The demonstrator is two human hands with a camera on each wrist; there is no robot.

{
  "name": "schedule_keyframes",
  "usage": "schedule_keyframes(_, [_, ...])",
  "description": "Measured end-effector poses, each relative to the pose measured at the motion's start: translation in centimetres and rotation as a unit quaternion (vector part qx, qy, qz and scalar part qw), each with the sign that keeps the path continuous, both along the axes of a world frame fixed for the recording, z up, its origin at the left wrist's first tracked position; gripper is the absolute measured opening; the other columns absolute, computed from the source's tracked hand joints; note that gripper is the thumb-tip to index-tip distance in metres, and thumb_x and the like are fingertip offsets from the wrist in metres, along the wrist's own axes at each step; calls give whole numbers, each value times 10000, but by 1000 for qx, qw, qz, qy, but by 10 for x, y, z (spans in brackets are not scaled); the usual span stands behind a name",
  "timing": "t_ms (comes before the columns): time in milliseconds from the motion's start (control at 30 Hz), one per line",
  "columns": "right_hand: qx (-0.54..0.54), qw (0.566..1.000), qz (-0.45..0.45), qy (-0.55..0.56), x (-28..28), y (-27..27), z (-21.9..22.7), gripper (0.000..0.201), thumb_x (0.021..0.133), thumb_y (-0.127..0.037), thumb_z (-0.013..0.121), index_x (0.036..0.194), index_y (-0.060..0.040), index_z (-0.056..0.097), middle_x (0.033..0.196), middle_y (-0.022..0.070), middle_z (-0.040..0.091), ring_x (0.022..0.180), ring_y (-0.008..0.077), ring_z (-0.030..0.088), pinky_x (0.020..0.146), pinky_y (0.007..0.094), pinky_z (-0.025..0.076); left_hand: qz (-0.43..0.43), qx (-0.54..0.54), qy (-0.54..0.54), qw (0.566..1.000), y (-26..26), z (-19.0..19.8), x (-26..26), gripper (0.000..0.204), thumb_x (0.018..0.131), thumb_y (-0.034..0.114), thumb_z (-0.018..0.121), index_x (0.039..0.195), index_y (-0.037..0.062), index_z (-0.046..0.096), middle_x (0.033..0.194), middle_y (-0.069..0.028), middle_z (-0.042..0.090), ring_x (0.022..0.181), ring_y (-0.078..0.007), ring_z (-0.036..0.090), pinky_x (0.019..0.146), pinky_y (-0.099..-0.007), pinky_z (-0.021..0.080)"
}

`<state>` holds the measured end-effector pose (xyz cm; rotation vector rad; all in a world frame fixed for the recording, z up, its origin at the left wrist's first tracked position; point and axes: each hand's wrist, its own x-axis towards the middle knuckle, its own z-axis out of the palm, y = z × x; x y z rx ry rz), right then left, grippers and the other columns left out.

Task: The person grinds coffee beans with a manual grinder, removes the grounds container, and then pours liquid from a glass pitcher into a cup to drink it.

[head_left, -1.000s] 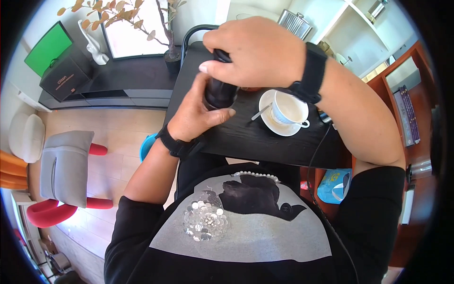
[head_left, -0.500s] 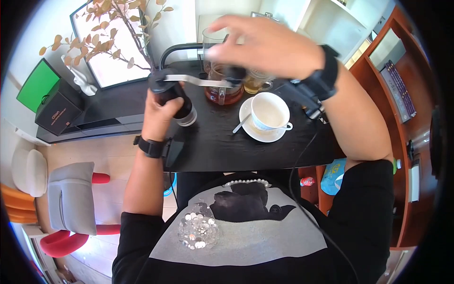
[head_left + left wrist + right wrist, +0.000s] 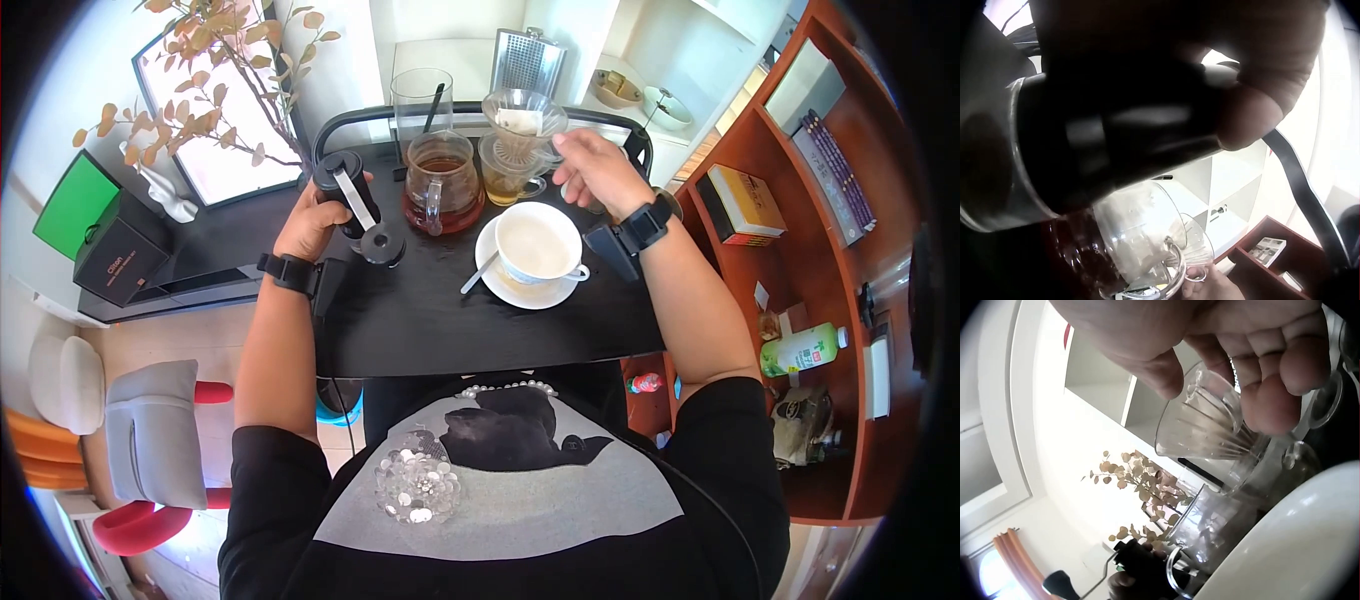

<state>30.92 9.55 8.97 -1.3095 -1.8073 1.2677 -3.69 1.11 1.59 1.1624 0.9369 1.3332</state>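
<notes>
My left hand point(image 3: 310, 222) grips a black hand-crank coffee grinder point(image 3: 335, 168), its fingers and thumb wrapped round the dark body. The grinder's metal crank and black knob point(image 3: 382, 243) reach out toward me over the table. My right hand point(image 3: 600, 172) is raised beside a clear ribbed coffee dripper point(image 3: 517, 140), fingers loosely bent and the fingertips right at its handle side. In the right wrist view, thumb and fingers stand apart in front of the dripper point(image 3: 1200, 428). Below the dripper is a glass vessel point(image 3: 500, 182) with yellowish liquid.
A glass pot point(image 3: 440, 200) of reddish-brown liquid stands between the grinder and the dripper. Nearer me, a white cup point(image 3: 540, 240) sits on a saucer point(image 3: 530, 298) with a spoon point(image 3: 480, 272). Behind are a tall glass point(image 3: 410, 95) and a metal flask point(image 3: 528, 65).
My right hand has come off the grinder's top and moved right to the dripper. My left hand has carried the grinder left, and its crank now shows.
</notes>
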Motion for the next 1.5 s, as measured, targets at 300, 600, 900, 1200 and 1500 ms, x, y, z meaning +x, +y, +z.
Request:
schedule_keyframes(300, [-97,982,43,154,-9,10,-20,278,904,-355,454,877,-80,487,721,45,557,572,121,541,516,227,429,39,24,14,999,-5,1,11,645,579,26,495,1218,43,412,1152,-95,519,982,-192,515,894,-301,381])
schedule_keyframes(600, [-48,974,36,217,-6,13,-17,262,911,-319,458,813,-79,500,692,39,546,557,116,536,503,222,437,218,35,191,956,-9,-21,36,572,685,25,709,1171,25,407,1036,-94,539,896,-157,554,785,-286,457])
schedule_keyframes(900, [-41,967,21,250,2,11,-15,236,898,-321,486,829,-97,512,682,42,563,549,125,539,477,228,414,212,45,210,953,6,-38,26,548,697,175,727,1124,-1,433,971,-91,548,876,-157,517,767,-273,431])
schedule_keyframes(1200, [-39,949,8,311,18,24,-10,250,913,-304,451,825,-75,496,696,67,574,576,152,563,505,246,447,179,11,164,970,-1,-35,29,589,728,204,701,1192,-10,407,1055,-101,541,965,-179,505,867,-286,388])
schedule_keyframes(1500, [-58,958,-124,251,14,55,-36,240,911,-256,444,926,-16,458,836,153,578,726,244,607,609,319,504,176,23,166,970,0,-41,25,578,727,229,709,1177,1,427,1049,-93,543,957,-172,500,860,-280,385])
